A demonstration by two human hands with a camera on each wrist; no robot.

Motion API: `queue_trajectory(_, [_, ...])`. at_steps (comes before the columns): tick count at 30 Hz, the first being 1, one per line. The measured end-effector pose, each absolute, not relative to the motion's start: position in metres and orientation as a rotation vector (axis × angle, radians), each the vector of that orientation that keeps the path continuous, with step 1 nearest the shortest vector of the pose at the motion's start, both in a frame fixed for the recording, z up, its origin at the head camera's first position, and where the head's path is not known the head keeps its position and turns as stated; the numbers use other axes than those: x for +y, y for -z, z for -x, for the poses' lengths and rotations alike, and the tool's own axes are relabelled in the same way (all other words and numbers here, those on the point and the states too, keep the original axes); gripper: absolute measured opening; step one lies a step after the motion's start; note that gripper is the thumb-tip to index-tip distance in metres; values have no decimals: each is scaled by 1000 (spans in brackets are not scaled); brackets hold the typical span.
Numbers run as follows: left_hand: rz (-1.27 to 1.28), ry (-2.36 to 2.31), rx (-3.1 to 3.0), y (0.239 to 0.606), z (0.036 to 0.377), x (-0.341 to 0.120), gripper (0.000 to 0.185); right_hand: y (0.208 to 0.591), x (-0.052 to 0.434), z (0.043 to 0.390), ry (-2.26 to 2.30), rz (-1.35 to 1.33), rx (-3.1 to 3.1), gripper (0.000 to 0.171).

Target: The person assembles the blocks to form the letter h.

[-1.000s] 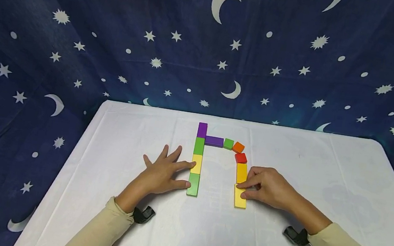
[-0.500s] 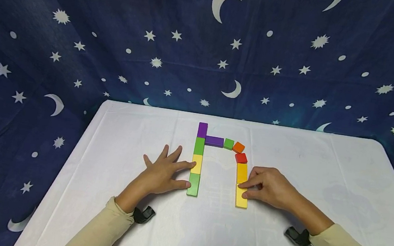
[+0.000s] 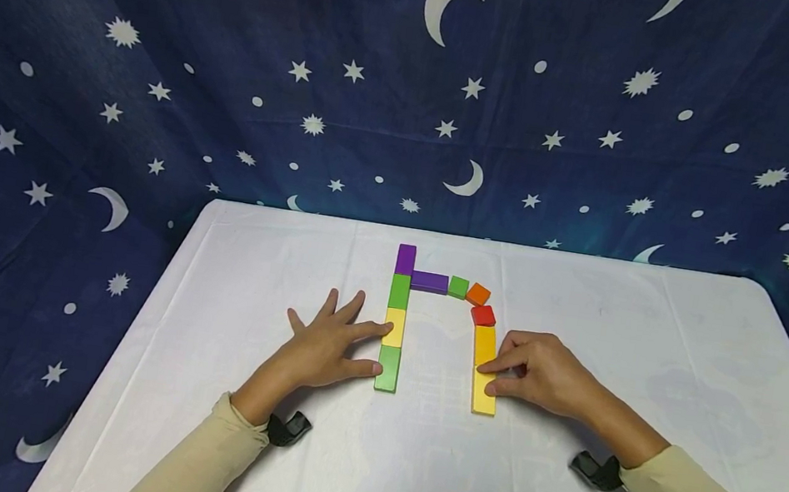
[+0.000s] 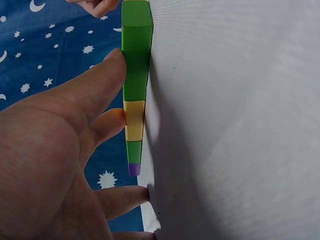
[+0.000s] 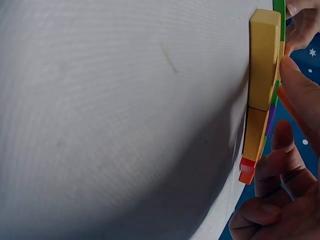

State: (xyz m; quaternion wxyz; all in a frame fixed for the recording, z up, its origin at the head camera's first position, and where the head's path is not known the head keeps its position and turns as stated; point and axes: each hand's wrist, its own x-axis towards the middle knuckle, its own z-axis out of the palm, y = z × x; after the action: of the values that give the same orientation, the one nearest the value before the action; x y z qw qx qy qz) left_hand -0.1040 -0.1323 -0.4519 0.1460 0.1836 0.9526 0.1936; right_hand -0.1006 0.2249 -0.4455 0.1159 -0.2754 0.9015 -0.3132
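In the head view my left hand (image 3: pixel 319 349) lies with fingers spread left of a straight column of blocks. Its index fingertip touches the yellow block (image 3: pixel 393 336), its thumb tip the light green block (image 3: pixel 386 381) at the near end. A green block (image 3: pixel 399 291) and a purple block (image 3: pixel 405 259) extend that column away from me. My right hand (image 3: pixel 543 372) rests its index fingertip and thumb on top of the nearest yellow block (image 3: pixel 482 401) in the right column. Its other fingers are bent. Beyond are an amber block (image 3: pixel 483 343) and a red block (image 3: pixel 483 316).
A purple block lying crosswise (image 3: pixel 429 283), a small green block (image 3: pixel 458 288) and an angled orange block (image 3: pixel 478 294) link the columns at the far end. The white tabletop (image 3: pixel 430 478) meets a dark blue cloth (image 3: pixel 348 147) with moons and stars behind.
The nearest yellow block in the right column has shifted slightly right and away from me, with my right hand on it. My left hand has stayed in place.
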Motion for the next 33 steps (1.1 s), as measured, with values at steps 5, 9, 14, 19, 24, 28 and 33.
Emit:
queue_trajectory(5, [-530, -549, 2738, 451, 104, -132, 64, 445, 225, 101, 914, 793, 2635, 25])
queue_trajectory(9, [-531, -547, 2736, 450, 105, -132, 64, 445, 225, 101, 909, 784, 2637, 25])
queue_trajectory(14, [-534, -551, 2738, 450, 105, -132, 64, 444, 224, 101, 906, 768, 2637, 26])
queue_trajectory(19, [-530, -554, 2735, 450, 104, -132, 64, 445, 225, 101, 913, 761, 2631, 28])
queue_trajectory(24, [-525, -550, 2736, 449, 103, -132, 64, 447, 226, 101, 919, 775, 2632, 28])
queue_trajectory(28, [-521, -546, 2735, 449, 103, -132, 64, 448, 227, 101, 924, 788, 2633, 26])
queue_trajectory(33, [-517, -541, 2734, 449, 103, -131, 64, 448, 227, 101, 927, 793, 2632, 26])
